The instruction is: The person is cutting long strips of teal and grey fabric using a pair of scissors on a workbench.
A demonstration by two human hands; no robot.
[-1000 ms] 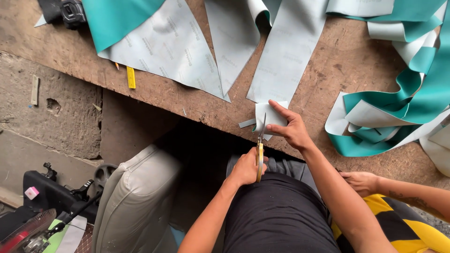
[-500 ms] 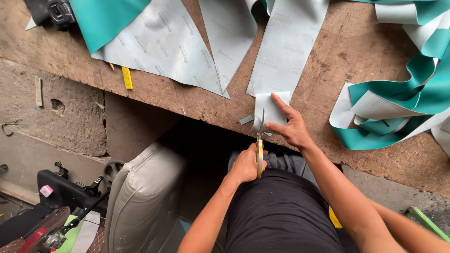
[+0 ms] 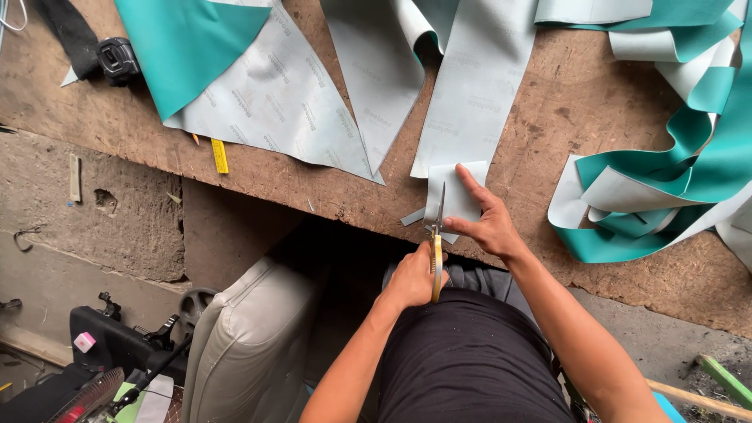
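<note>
Grey strip point(image 3: 467, 117) — long, flat, scissors point(image 3: 437, 243) in its end.

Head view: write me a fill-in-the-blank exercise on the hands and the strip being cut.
1. The left hand holds a pair of ____ with yellow handles.
2. The right hand presses the grey strip flat on the ____ workbench.
3. The folded sheet at top left shows a ____ face.

Missing words: scissors; wooden; teal

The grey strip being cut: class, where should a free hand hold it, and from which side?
Press flat on the grey strip right of the scissors, from the near table edge, as the right hand does: the blades run up its left part.
</note>
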